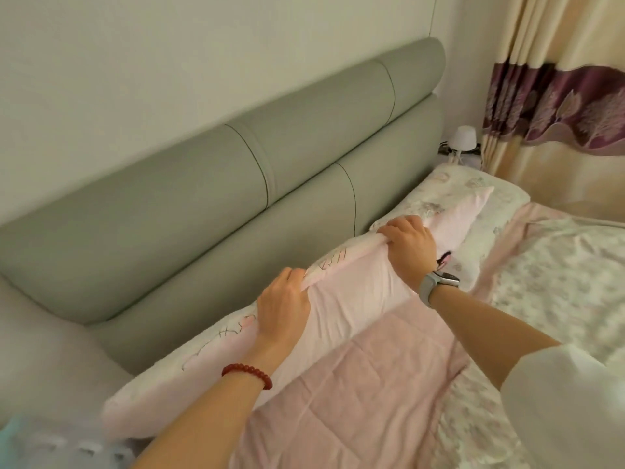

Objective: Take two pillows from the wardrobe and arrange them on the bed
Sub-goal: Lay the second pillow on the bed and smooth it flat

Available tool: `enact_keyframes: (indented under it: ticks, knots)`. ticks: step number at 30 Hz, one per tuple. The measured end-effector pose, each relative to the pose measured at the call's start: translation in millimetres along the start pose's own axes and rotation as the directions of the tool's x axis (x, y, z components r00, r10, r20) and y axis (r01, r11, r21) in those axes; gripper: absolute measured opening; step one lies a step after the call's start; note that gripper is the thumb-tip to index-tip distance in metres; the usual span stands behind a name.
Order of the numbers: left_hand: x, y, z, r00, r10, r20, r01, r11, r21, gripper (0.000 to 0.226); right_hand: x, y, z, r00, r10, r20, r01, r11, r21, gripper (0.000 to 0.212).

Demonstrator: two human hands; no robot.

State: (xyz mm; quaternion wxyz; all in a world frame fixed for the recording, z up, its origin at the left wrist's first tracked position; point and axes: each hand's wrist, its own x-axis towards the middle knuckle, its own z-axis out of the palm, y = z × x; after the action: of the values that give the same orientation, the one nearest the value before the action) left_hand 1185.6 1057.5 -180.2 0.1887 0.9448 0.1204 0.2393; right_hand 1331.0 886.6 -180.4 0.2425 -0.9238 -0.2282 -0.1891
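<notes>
I have both hands on a long, soft pink pillow [341,299] lying along the head edge of the bed [558,265], just in front of the padded grey-green headboard [209,184]. My left hand [282,304] is clenched on a bunched fold of its smooth cotton cover; my right hand [411,247] grips the same upper edge further along. A second pillow [487,198], plump with a pale floral print, sits at the far head corner, partly under the pink one's end. A quilted pink blanket [355,394] with stitched squares lies below my forearms
</notes>
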Motion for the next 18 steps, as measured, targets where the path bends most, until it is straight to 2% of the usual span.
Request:
enact_keyframes:
  ticks: [2,4,7,9,12,15,18]
  knots:
    - [-9.4,-1.4,21.9,0.991,0.058,0.118,-0.054,0.998,-0.037,0.011,-16.0,13.3,12.7,0.996,0.085,0.008,-0.085,0.996,0.018,0.031]
    - [-25.3,-0.9,51.8,0.955,0.076,0.287,-0.064,0.997,-0.05,0.011,-47.2,35.0,29.2,0.975,0.186,0.119,-0.184,0.983,-0.021,0.033]
    - [-47.1,2.7,91.8,0.872,0.051,0.486,-0.022,0.998,-0.064,0.025,-105.0,66.5,51.8,0.85,0.374,0.371,-0.362,0.926,-0.104,0.045]
    - [-57.4,-1.8,112.8,0.853,0.018,0.521,0.012,0.999,-0.053,0.031,-139.7,79.0,65.9,0.746,0.457,0.486,-0.466,0.878,-0.11,0.049]
    - [-72.8,-28.2,137.3,0.812,-0.13,0.569,0.156,0.988,0.003,0.033,-182.0,83.5,85.4,0.626,0.52,0.581,-0.593,0.801,-0.078,0.048]
    - [-83.8,-69.0,158.4,0.762,-0.222,0.609,0.234,0.97,0.061,0.029,-216.9,79.2,107.2,0.541,0.576,0.613,-0.699,0.713,-0.052,0.045]
    - [-75.6,-110.5,181.4,0.765,-0.249,0.594,0.209,0.968,0.136,0.029,-232.7,73.5,131.5,0.489,0.628,0.605,-0.789,0.614,0.001,0.045]
